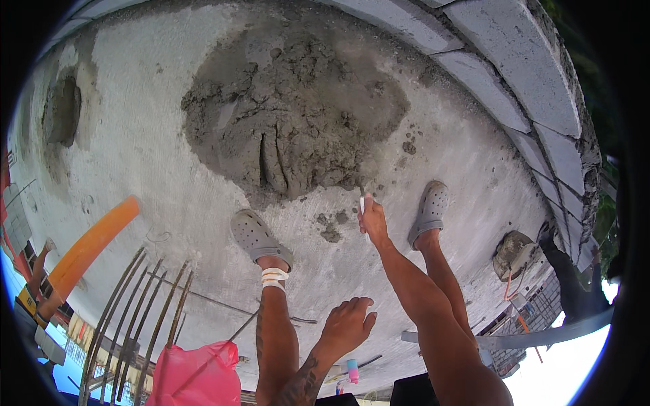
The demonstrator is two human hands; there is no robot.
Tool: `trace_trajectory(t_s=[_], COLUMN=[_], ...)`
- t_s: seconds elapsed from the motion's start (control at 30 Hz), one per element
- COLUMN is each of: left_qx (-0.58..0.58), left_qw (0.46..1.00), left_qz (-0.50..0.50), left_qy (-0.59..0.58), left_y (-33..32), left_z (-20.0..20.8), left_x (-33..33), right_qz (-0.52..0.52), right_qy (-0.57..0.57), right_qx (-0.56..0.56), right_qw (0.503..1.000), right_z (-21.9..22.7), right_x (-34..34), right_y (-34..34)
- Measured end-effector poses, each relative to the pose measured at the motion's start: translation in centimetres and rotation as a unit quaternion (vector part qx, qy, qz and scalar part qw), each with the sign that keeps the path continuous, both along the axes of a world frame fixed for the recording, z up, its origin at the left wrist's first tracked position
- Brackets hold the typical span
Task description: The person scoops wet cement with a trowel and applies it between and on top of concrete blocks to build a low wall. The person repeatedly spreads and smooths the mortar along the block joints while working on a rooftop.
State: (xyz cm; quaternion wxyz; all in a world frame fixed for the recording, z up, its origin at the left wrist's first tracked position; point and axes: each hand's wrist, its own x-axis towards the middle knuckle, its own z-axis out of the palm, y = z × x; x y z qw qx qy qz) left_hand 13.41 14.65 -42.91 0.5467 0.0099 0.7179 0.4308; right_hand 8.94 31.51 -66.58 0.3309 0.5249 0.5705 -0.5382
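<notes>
One left hand [349, 325] hangs at six o'clock from the middle of the view, its palm turned down, fingers loosely bent and released, with nothing in its grasp. Further below it, also at six, is a small pink-and-blue container [353, 371]. A pink plastic bag [196, 375] sits at seven o'clock, beside a row of rusty steel bars [132, 325] toward eight.

Just off the centre, toward four, the right hand [374, 220] is closed around a slim white-handled tool [367, 203]. The tool's dark end points to twelve and reaches the lower edge of the mortar pile [291, 115]; whether it presses into the mix I cannot tell. The hand stands between two grey perforated clogs: the left clog [261, 233] at eight, below a white band [274, 276] around the ankle, and the right clog [428, 206] at three. Small mortar splats [330, 230] lie on the pale concrete floor [162, 203] between the feet.

Beyond the clogs, the wet, lumpy pile spreads between eleven and twelve, with two deep grooves running through its nearer part. An orange pipe [91, 247] slants in near nine. Between three and four lies a rough grey lump [512, 254], with another person's dark-clad leg [565, 284] farther out. Farther off, at two, curves a low wall of grey blocks [501, 81].
</notes>
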Motion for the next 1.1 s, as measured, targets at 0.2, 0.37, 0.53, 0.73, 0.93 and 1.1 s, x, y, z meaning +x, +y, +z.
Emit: trace_trajectory(t_s=[0.2, 0.37, 0.53, 0.73, 0.93, 1.1], left_qx=[-0.004, 0.007, 0.000, 0.011, -0.014, 0.023], left_qw=[1.000, 0.999, 0.998, 0.998, 0.996, 0.998], left_qz=[0.004, 0.024, 0.039, 0.025, 0.074, 0.029], left_qy=[-0.027, -0.038, -0.045, -0.061, -0.045, -0.057], left_y=[-0.2, 0.7, 0.4, 1.5, 0.4, 1.1], left_z=[0.7, 0.4, -1.0, -1.2, -1.5, -0.3], left_x=[-1.0, -1.0, -1.0, -0.4, -2.3, -2.6], right_qz=[0.147, 0.244, 0.188, 0.249, 0.371, 0.257], right_qy=[0.088, 0.262, 0.248, 0.138, 0.168, 0.019], right_qx=[0.007, 0.267, 0.265, 0.141, 0.281, 0.305], right_qw=[0.985, 0.895, 0.913, 0.948, 0.869, 0.917], right_z=[5.6, 8.6, 7.6, 3.8, 5.9, 6.6], right_x=[-9.2, -13.3, -15.2, -14.2, -8.2, -8.3], right_y=[2.8, -1.5, -4.6, 1.6, 11.1, 14.0])
